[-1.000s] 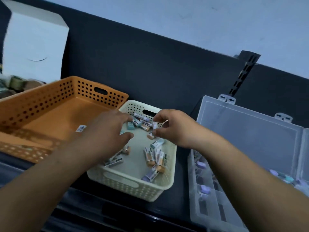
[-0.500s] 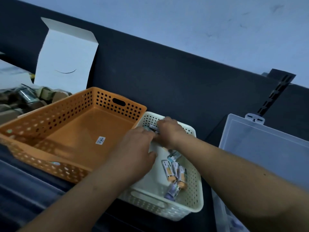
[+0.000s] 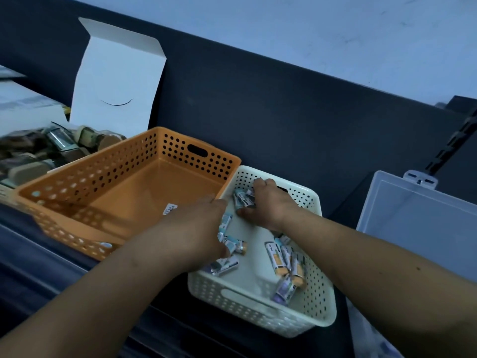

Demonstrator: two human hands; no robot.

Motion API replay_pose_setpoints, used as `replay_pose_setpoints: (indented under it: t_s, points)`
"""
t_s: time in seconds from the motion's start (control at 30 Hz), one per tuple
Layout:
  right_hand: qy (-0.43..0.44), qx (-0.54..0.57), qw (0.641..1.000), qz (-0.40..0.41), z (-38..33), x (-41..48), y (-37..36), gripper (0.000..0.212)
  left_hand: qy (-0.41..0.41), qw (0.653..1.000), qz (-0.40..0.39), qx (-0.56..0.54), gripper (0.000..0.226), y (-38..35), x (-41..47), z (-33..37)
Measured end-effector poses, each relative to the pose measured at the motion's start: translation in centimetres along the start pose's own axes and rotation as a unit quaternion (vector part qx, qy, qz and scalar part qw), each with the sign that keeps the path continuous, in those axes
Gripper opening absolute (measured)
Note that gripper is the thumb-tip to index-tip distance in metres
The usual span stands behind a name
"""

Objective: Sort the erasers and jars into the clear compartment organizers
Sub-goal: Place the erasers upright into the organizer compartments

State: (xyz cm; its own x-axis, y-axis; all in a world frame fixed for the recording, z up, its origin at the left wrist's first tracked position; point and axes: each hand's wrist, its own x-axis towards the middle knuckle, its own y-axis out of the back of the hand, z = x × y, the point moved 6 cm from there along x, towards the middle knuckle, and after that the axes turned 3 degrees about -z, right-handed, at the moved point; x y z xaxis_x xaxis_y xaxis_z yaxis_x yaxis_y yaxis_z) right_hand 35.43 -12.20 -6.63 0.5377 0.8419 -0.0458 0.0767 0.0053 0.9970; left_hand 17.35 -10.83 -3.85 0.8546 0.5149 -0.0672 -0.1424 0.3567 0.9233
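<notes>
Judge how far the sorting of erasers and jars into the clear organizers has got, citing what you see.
Done: nothing confirmable; the clear plastic organizer shows mostly its lid. In hand: the right hand grips wrapped erasers at the far end of the cream perforated basket; the left hand covers others, grip hidden. Left: many erasers loose in that basket, plus cork-lidded jars by the white cardboard box.

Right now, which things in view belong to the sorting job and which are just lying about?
Job: erasers, cream basket holding them, clear organizer, jars far left, left hand, right hand gripping a few erasers.
Lying about: orange basket, white carton flap.
</notes>
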Motion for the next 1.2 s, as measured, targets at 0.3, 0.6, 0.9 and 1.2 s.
replay_pose_setpoints:
  t_s: [0.3, 0.6, 0.9, 1.2]
  points:
    - [0.049, 0.039, 0.998, -0.020, 0.3, 0.0, -0.7, 0.061, 0.002, 1.000, -0.019, -0.011, 0.083, -0.2, 0.1, 0.0]
    - [0.128, -0.029, 0.991, -0.015, -1.4, -0.8, -0.8, 0.041, 0.011, 1.000, -0.023, -0.012, 0.069, -0.1, -0.3, 0.1]
    - [0.021, 0.316, 0.948, -0.039, 0.4, -2.9, 1.4, 0.023, 0.012, 0.999, -0.014, -0.045, 0.065, 0.3, -0.4, 0.3]
    - [0.035, 0.689, 0.696, -0.199, 1.1, -11.2, 5.7, 0.033, -0.061, 0.960, 0.119, -0.244, 0.048, 2.7, -1.4, 5.3]
